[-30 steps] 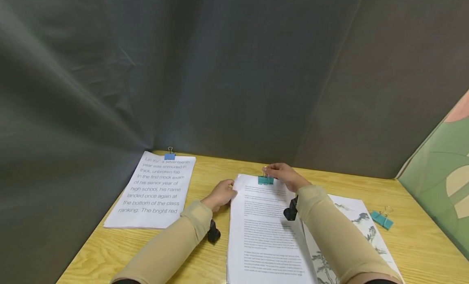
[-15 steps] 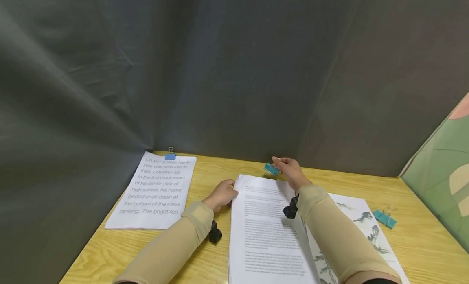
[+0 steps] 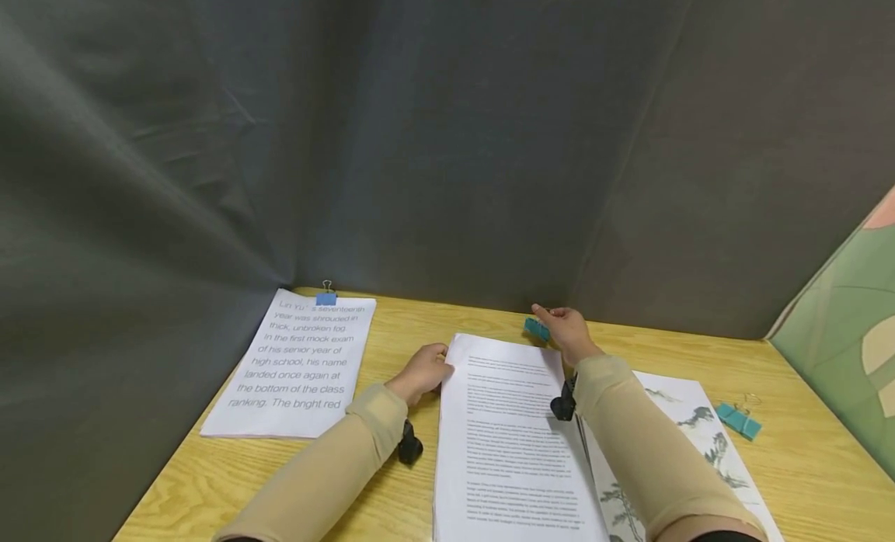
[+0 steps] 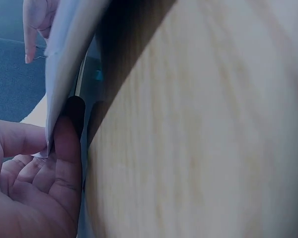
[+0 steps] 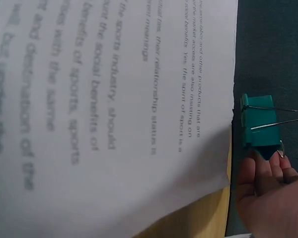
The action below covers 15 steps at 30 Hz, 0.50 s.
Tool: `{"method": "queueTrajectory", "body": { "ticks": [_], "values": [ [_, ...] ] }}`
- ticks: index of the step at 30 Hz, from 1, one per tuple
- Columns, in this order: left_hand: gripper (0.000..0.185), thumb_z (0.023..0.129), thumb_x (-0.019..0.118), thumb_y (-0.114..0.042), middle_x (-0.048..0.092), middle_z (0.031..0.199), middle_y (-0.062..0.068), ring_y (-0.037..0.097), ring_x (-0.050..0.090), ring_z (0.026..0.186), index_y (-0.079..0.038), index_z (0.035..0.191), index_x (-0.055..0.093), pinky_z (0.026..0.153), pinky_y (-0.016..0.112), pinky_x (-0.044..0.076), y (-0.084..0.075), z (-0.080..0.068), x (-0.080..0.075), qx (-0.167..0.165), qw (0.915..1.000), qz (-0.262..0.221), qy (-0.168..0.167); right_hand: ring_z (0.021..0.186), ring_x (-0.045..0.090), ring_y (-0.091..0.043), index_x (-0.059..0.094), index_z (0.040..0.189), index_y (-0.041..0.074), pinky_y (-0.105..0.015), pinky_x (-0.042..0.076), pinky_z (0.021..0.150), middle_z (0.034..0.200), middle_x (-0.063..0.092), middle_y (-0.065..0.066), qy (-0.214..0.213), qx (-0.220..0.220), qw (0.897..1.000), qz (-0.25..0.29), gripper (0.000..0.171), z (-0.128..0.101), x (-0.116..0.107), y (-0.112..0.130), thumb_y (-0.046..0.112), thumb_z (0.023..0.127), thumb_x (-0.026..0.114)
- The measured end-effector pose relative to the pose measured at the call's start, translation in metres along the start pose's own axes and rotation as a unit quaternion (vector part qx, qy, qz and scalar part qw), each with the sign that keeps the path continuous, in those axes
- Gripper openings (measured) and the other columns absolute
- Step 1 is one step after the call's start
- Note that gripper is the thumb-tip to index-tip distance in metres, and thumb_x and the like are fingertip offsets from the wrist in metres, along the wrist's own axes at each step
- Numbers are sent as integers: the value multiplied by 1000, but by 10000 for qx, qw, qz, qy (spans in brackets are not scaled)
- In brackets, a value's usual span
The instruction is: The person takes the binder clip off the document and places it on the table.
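In the head view my left hand (image 3: 423,373) is at the upper left corner of a stack of printed paper (image 3: 513,449). The left wrist view shows its thumb and fingers pinching that corner (image 4: 59,84), lifted above the wooden surface. Just beyond the stack's top edge, my right hand (image 3: 569,334) holds a teal binder clip (image 3: 537,329) by its wire handles. In the right wrist view the clip (image 5: 260,121) is off the paper, a small gap from the top edge, with fingers under it.
At the left lies another printed stack (image 3: 287,371) with a blue binder clip (image 3: 325,299) on its top edge. A sheet with a landscape painting (image 3: 699,441) lies partly under my right forearm. A second teal binder clip (image 3: 738,422) rests on the wooden table (image 3: 825,441) beside it. A dark curtain (image 3: 447,138) stands behind.
The teal binder clip was on the stack's top edge; my right hand has pulled it off and moved it away and to the right. My left hand stays at the corner.
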<state>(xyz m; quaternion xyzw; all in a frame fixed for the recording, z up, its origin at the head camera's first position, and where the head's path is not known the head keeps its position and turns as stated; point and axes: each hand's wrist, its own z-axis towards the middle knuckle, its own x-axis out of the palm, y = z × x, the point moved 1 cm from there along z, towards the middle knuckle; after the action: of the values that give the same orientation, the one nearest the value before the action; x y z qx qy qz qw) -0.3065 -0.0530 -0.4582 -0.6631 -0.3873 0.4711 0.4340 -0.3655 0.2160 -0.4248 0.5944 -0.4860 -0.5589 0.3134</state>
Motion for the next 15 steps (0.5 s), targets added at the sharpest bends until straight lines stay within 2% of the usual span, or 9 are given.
{"method": "queueTrajectory", "body": {
  "ticks": [4,10,15],
  "values": [
    [17,95,50,8,66,84,12,18,60,66,3,108,60,57,28,48,0,1,0,11,10000,24,-37,123,40,-33,37,147,-11,-49,38,107,151,38,-28,3,88,10000,-21,72,3,2,-4,42,104,59],
    [18,93,51,7,65,89,13,20,60,69,4,107,62,58,29,49,-3,-2,1,33,9999,-7,-112,142,35,-40,26,156,-11,-54,31,116,159,31,-29,195,357,9991,-131,80,8,4,-9,42,105,58],
    [21,93,50,7,65,90,14,19,61,68,5,110,63,57,28,49,-2,-2,1,-14,9999,-4,-119,144,33,-45,24,157,-10,-58,27,118,161,27,-30,345,534,9979,-135,79,8,6,-10,42,105,55]
  ]
}}
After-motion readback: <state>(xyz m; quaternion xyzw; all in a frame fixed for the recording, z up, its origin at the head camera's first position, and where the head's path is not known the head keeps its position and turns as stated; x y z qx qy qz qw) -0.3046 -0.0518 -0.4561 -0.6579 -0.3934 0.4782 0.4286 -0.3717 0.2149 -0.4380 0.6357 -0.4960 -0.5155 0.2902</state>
